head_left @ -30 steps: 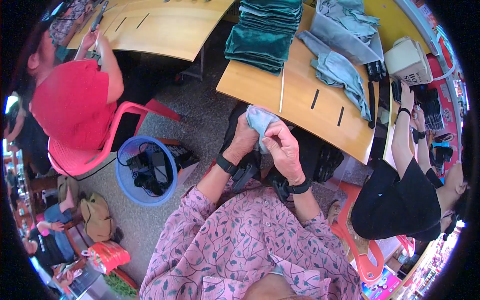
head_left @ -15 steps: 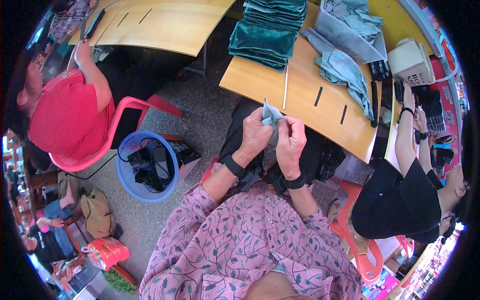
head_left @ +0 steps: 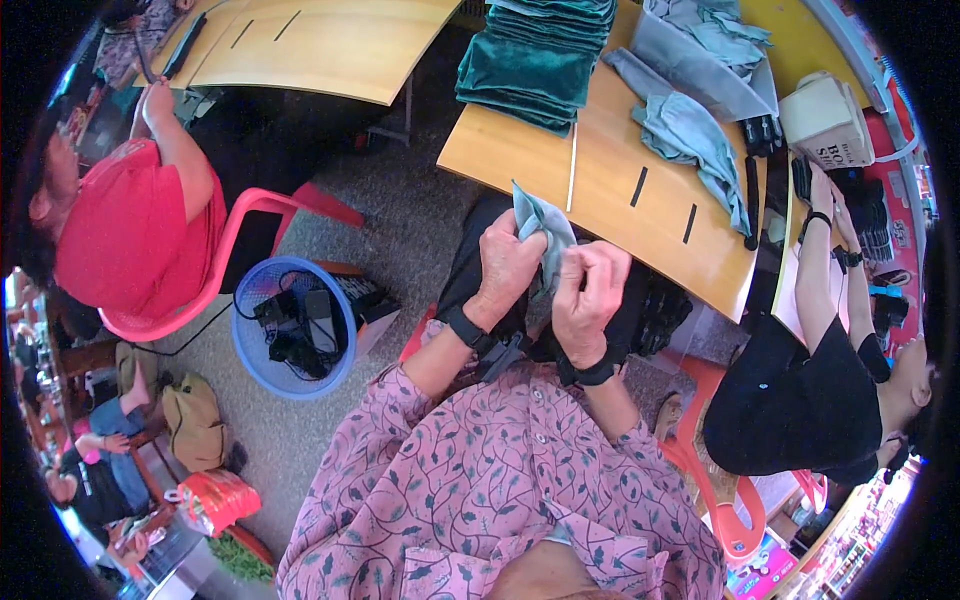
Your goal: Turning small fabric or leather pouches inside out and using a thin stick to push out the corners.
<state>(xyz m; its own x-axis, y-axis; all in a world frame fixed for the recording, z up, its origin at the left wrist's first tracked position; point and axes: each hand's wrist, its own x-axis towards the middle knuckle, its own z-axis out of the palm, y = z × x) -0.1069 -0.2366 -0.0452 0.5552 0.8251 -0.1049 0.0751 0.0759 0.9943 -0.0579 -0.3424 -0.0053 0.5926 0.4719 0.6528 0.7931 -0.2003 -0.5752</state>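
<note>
In front of my lap, my left hand (head_left: pixel 507 262) is closed around a small piece of pale blue-green cloth (head_left: pixel 552 222), whose pointed corner sticks up past the fingers. Just to its right is my right hand (head_left: pixel 590 300), fingers curled and tips pinched close to the cloth's edge. Those fingertips are slightly blurred, so what they hold does not show. Beyond the hands stands a wooden table (head_left: pixel 600 190). On it are a tall stack of folded dark green velvety cloth pieces (head_left: pixel 525 80) and a loose heap of pale blue-green cloth (head_left: pixel 690 140).
A grey bin (head_left: pixel 700 75) of pale cloth stands at the table's back right. On the floor at left is a blue mesh basket (head_left: pixel 245 345) holding dark devices and cables. A person in red (head_left: pixel 140 230) sits left; another in black (head_left: pixel 800 400) works at right.
My right hand has drawn away to the right from my left hand, and its fingers have curled. More of the cloth shows between the hands. The person at right has shifted their hands.
</note>
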